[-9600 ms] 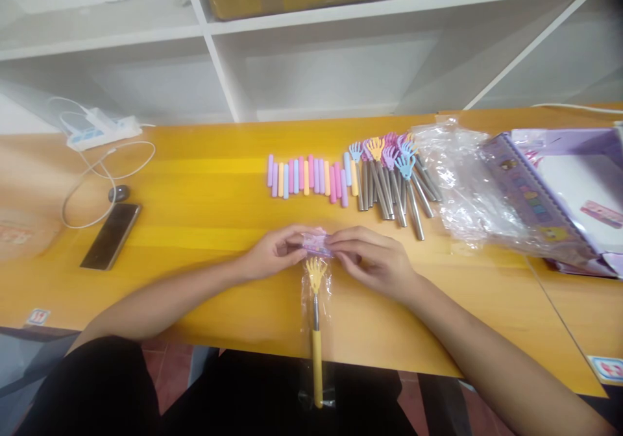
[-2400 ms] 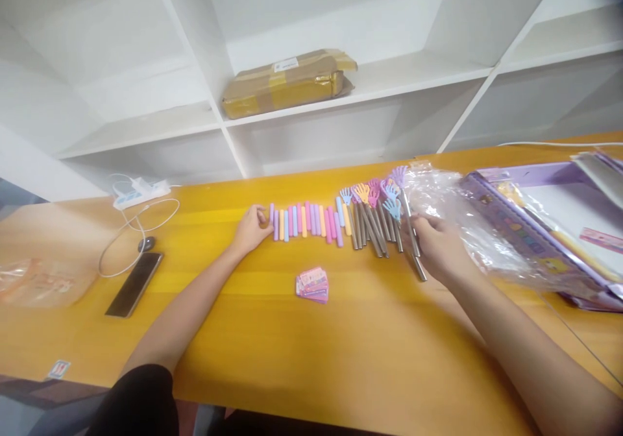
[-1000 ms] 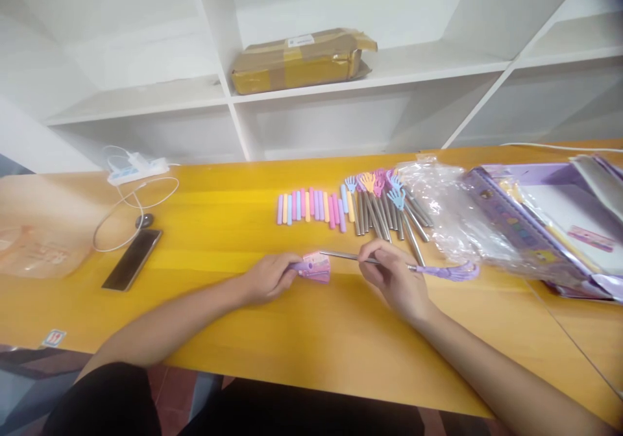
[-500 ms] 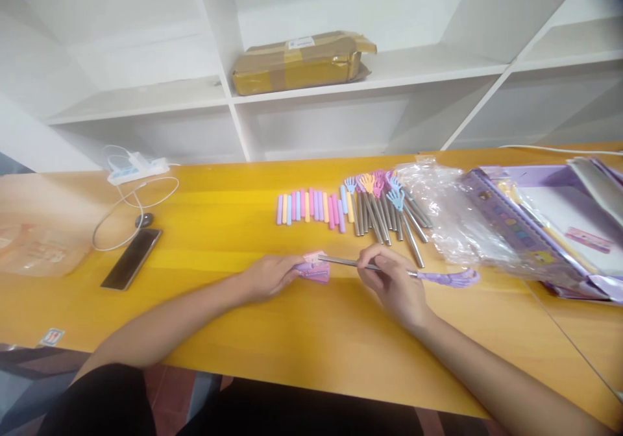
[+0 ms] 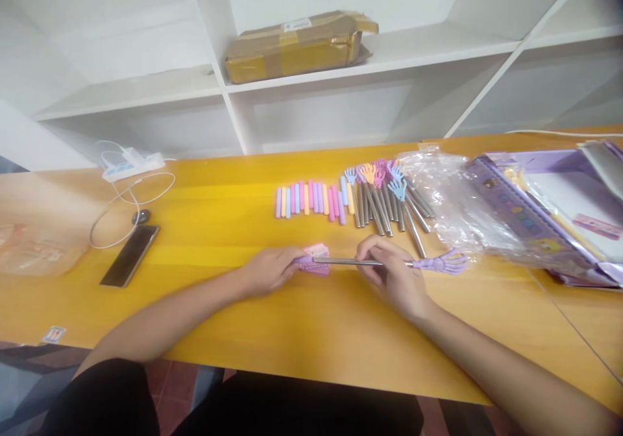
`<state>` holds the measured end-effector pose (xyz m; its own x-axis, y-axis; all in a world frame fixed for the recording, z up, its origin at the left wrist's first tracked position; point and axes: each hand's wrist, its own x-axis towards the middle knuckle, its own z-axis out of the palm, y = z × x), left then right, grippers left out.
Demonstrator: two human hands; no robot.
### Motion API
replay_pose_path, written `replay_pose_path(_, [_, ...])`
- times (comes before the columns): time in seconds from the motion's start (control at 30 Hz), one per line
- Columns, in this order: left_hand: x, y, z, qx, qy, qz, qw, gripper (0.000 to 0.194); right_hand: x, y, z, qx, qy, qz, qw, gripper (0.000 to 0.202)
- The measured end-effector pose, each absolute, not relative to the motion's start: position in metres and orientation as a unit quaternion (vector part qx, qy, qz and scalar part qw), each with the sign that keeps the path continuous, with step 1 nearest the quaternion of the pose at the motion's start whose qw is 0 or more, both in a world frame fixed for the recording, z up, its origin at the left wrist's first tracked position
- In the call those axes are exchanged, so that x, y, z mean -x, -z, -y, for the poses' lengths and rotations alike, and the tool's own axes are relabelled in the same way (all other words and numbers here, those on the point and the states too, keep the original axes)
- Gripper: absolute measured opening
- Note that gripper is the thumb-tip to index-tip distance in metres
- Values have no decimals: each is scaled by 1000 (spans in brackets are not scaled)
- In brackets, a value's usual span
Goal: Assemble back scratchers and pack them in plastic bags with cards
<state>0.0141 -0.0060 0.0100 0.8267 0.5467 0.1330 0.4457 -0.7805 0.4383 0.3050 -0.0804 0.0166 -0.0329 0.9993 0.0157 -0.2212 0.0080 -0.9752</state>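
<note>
My left hand (image 5: 272, 270) is closed on a purple handle (image 5: 304, 262), with a pink card (image 5: 318, 252) beside and behind it. In my right hand (image 5: 392, 277) is the metal rod (image 5: 341, 261) of a back scratcher, whose purple claw head (image 5: 445, 263) points right. The rod's left end meets or overlaps the right end of the purple handle. Beyond my hands lies a row of pastel tubes (image 5: 315, 198) in pink, purple, blue and yellow. To their right is a pile of metal-rod scratchers (image 5: 382, 205) with coloured claw heads.
Clear plastic bags (image 5: 462, 202) and a purple box (image 5: 530, 209) occupy the right side. On the left are a phone (image 5: 130, 255), a small black object (image 5: 141, 217), a power strip (image 5: 132, 165) with cables and an orange bag (image 5: 39, 248). A taped carton (image 5: 296, 48) sits on the shelf.
The rod has levelled out and its left end now lines up with the purple handle instead of lying over the card. The camera view has shifted slightly.
</note>
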Motion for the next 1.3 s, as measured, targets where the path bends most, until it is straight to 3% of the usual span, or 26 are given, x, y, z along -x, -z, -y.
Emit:
replay_pose_path(0.6, [-11,-4,3,-936,-276,-185,113,47,-300,-17,70,402,-617,415,535,23])
replay_pose_path(1.3, [-6,-3,3,-962,-220,-146,74,56,-296,-8,70,349,-650,453,501,31])
